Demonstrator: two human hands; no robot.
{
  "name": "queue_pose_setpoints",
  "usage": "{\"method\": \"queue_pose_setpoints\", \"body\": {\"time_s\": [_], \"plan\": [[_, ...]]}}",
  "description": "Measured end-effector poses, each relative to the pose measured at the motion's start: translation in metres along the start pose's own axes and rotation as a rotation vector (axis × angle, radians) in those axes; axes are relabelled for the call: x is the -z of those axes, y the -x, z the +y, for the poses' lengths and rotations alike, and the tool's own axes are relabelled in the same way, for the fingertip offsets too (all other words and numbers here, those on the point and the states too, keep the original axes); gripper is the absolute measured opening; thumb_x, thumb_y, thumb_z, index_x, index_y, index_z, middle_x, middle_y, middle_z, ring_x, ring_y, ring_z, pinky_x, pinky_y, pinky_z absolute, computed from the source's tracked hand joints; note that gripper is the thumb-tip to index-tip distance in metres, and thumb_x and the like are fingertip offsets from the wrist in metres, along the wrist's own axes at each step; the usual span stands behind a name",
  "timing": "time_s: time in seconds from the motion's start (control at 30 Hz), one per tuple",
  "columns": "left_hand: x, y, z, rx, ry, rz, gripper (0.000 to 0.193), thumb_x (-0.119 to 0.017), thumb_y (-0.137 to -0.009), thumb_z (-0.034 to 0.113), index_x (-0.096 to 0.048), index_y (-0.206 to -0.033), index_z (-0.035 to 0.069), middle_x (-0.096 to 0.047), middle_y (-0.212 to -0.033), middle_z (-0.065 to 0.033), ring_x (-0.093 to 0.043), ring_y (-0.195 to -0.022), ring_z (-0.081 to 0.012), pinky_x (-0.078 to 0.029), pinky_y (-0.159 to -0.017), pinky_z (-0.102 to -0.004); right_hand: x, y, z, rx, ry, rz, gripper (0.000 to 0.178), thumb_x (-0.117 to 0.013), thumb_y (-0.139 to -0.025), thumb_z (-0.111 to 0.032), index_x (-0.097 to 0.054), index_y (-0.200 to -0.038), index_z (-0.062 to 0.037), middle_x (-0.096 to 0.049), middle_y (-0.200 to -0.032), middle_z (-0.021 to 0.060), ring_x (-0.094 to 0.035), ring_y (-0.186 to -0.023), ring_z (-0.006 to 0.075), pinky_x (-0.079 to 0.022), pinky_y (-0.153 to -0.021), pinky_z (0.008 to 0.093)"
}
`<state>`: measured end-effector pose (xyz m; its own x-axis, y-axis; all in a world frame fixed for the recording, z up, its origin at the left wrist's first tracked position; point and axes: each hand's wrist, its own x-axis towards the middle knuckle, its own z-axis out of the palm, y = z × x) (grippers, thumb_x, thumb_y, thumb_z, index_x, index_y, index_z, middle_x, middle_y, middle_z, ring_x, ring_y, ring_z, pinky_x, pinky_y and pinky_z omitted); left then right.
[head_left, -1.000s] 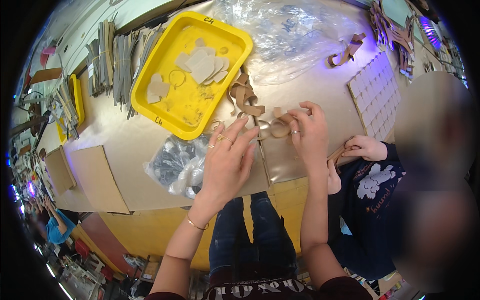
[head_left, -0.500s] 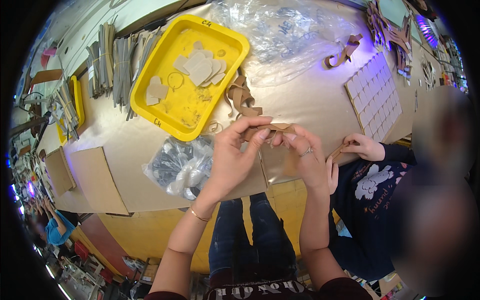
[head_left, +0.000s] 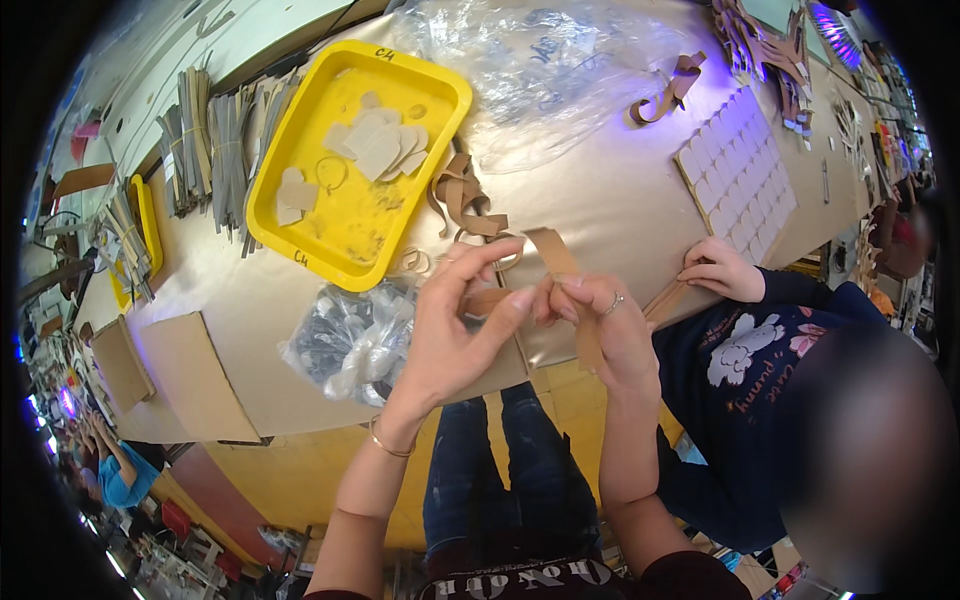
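Note:
Near the table's front edge, my right hand (head_left: 612,318) pinches a flat tan-brown strip (head_left: 557,254); one end sticks up above the fingers and the other hangs below them. Just beside it, my left hand (head_left: 462,318) has its index finger reaching out and its thumb close to the right fingertips. Another brown strip (head_left: 485,301) shows in the hollow of the left hand, apparently held by the curled fingers, which are partly hidden. Beyond the left hand lies a heap of curled brown strips (head_left: 462,195), with thin tan rings (head_left: 413,262) next to it.
A yellow tray (head_left: 262,215) holds pale cut pieces (head_left: 378,145). A knotted plastic bag (head_left: 350,340) lies left of my hands, clear plastic sheeting (head_left: 540,80) behind. A board of pale pieces (head_left: 738,170) sits right, near a co-worker's hand (head_left: 722,270) with brown strips.
My hands have drawn slightly apart. The strip in my right hand now stands out lengthwise above and below the fingers, and my left index finger has lifted off the strips.

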<state>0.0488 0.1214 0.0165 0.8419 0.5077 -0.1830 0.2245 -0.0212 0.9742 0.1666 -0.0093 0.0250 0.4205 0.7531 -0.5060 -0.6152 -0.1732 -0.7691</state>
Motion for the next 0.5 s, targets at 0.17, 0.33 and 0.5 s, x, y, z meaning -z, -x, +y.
{"method": "queue_pose_setpoints", "body": {"time_s": [0.17,0.33,0.5], "plan": [[-0.001,-0.01,0.004,0.23,0.649,-0.007,0.016,-0.062,-0.092,0.016,-0.062,-0.093,0.0,-0.056,-0.072,0.0026,-0.045,-0.059,-0.0053,-0.036,-0.056,-0.0181,-0.011,0.007,-0.005,-0.043,0.14,-0.041,0.029,-0.054,-0.091,-0.022,-0.057,-0.073,-0.0002,-0.061,-0.079,0.0048,-0.052,-0.077,0.0098,-0.039,-0.074,0.0238],[0.011,-0.013,0.002,0.261,0.543,0.22,0.014,-0.066,-0.089,0.016,-0.065,-0.088,0.002,-0.054,-0.07,0.0077,-0.039,-0.057,0.0014,-0.028,-0.05,-0.016,-0.002,0.013,-0.011,-0.057,0.368,-0.157,0.019,-0.06,-0.091,-0.017,-0.066,-0.091,0.0018,-0.063,-0.084,0.0017,-0.053,-0.079,0.0077,-0.04,-0.074,0.0224],[0.02,-0.012,-0.002,0.236,0.693,0.318,0.012,-0.065,-0.089,0.014,-0.065,-0.091,0.002,-0.049,-0.065,0.0083,-0.033,-0.054,0.0008,-0.025,-0.049,-0.0171,0.0,0.018,-0.005,0.005,0.395,-0.064,0.012,-0.061,-0.09,-0.008,-0.065,-0.092,0.0034,-0.062,-0.089,0.0027,-0.054,-0.085,0.0092,-0.041,-0.081,0.0245]]}}
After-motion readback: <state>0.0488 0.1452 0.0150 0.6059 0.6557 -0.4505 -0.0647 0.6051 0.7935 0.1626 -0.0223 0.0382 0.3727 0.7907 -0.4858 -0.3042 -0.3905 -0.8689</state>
